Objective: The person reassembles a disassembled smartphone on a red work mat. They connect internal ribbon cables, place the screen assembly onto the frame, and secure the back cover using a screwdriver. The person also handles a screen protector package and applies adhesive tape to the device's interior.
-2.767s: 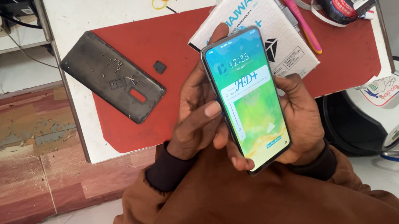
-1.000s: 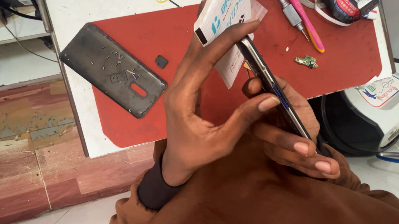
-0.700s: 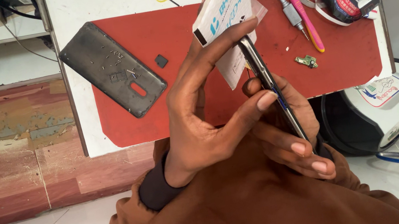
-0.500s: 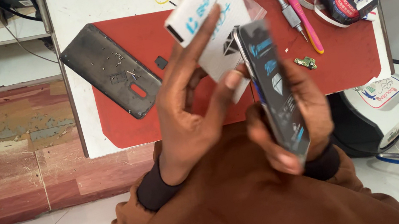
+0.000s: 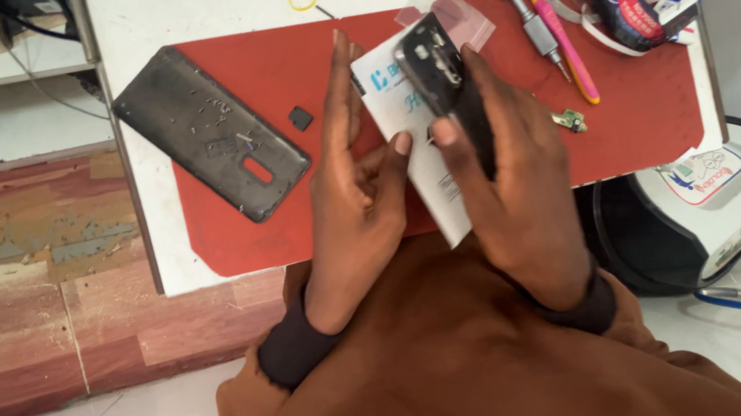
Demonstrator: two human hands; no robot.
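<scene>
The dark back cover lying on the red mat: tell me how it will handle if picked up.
The back cover looks thin and flat, so it is probably light and slightly bendy. It lies flush on the red mat, so lifting an edge may take a fingernail. Its scuffed surface likely grips well.

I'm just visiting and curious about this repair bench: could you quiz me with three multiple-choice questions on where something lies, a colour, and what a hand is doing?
1. Where does the dark phone back cover lie?
A. left part of the mat
B. on the floor
C. in the bin

2. What colour is the work mat?
A. green
B. red
C. white

3. What does the right hand do?
A. rests flat and empty
B. grips a phone
C. holds the glue bottle

Answers: 1 A, the cover overlaps the mat's left edge. 2 B, the mat is plainly red. 3 B, its fingers wrap the phone, back side showing.
</scene>
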